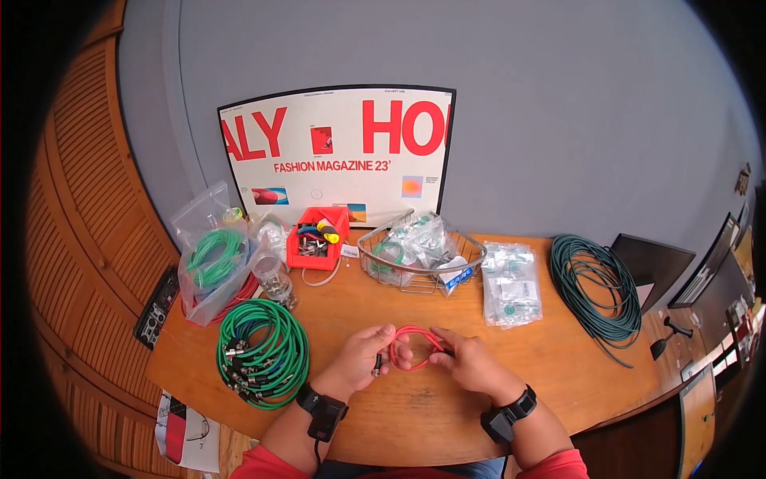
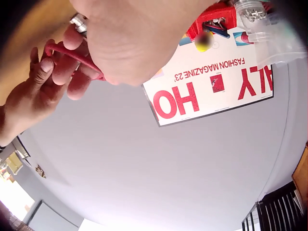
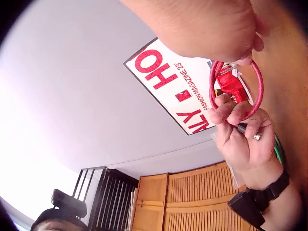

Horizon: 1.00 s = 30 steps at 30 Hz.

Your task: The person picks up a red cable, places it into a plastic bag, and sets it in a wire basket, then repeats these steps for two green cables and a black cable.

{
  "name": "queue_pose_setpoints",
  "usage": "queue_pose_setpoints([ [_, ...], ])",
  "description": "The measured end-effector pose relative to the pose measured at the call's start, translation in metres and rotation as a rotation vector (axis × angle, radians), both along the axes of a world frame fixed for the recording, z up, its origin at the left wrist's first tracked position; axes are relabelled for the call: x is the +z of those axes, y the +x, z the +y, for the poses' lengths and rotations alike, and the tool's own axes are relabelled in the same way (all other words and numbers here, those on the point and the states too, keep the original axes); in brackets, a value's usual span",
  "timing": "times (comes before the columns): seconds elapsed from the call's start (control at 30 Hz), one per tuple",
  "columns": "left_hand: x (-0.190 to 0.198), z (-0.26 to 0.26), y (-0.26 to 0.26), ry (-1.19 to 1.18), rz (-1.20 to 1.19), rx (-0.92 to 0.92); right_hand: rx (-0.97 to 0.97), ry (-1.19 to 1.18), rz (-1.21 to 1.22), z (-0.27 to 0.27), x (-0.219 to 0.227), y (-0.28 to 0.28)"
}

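A short red cable [image 3: 261,83] is bent into a small loop between my two hands, above the front middle of the wooden table [image 1: 359,431]. My left hand [image 1: 361,358] holds the left side of the loop. A connector with a black sleeve and a metal tip [image 3: 257,136] sticks out from its fingers. My right hand [image 1: 472,366] pinches the right side of the loop between thumb and fingers. Part of the cable there is hidden behind the fingers. To the left of my left hand lies a coil of green cables [image 1: 300,339] with several metal connectors.
Behind the hands stand a red bin [image 1: 294,257] with pliers and small parts, and a wire basket [image 1: 479,257] of plastic bags. A clear jar [image 1: 275,281] and a bagged green cable [image 1: 214,267] sit left. Flat plastic packets [image 1: 511,287] and a dark green cable coil [image 1: 565,279] lie right.
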<state>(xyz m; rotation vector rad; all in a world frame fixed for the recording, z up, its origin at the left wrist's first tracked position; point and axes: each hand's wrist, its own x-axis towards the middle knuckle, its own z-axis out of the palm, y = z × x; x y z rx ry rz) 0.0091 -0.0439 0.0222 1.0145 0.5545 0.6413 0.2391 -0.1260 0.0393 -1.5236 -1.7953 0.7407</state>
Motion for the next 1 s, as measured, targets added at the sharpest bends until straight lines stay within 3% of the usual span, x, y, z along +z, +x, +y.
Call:
queue_pose_setpoints([
  [0.23,0.003,0.005,-0.005,0.001,0.011,0.117,-0.006,-0.09,-0.091,-0.002,0.012,0.009],
  [0.37,0.0,0.004,-0.002,0.005,-0.025,0.069,0.002,-0.054,-0.071,0.001,0.003,0.01],
  [0.43,-0.006,0.005,0.002,-0.184,-0.238,0.005,0.023,-0.176,0.087,0.004,-0.007,0.01],
  [0.53,0.002,0.001,0.001,-0.294,-0.248,0.0,0.0,-0.142,0.207,0.002,-0.008,0.004],
  [0.77,-0.004,0.0,0.006,-0.428,-0.368,-0.055,-0.068,-0.132,0.155,0.006,-0.016,-0.002],
  [0.83,-0.007,-0.001,0.009,-0.385,-0.397,-0.053,-0.03,-0.226,0.59,0.011,-0.031,-0.004],
  [0.97,-0.009,-0.005,0.014,-0.313,-0.374,-0.02,0.062,-0.238,0.855,0.014,-0.03,-0.007],
  [1.0,-0.008,-0.006,0.015,-0.283,-0.384,-0.031,-0.028,-0.241,0.883,0.013,-0.025,-0.01],
])
